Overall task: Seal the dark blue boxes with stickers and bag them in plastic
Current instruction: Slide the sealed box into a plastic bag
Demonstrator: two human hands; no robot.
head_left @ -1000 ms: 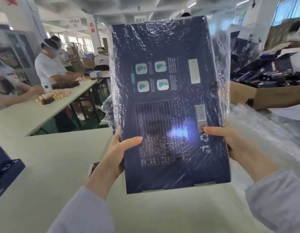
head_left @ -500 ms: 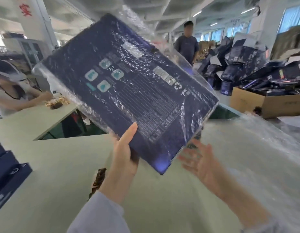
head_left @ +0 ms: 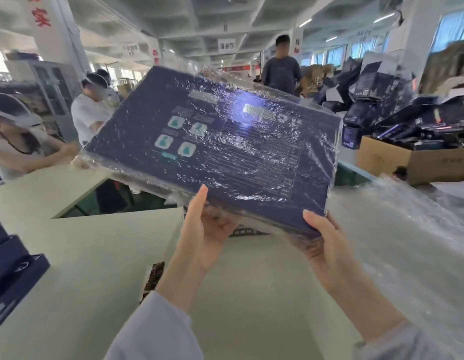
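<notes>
Plastic bag (head_left: 333, 149) already covers the dark blue box (head_left: 212, 157), held tilted in the air above the pale table (head_left: 251, 294). The left hand (head_left: 202, 237) pinches its near edge, thumb on top and fingers (head_left: 222, 223) beneath; the right hand (head_left: 322, 245) grips the near right corner the same way.

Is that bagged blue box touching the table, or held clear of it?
Apart. The head view shows the bagged box held up by the left hand and right hand, with the table visible below its near edge.

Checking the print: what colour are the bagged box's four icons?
Teal icons on pale squares; head view shows them.
</notes>
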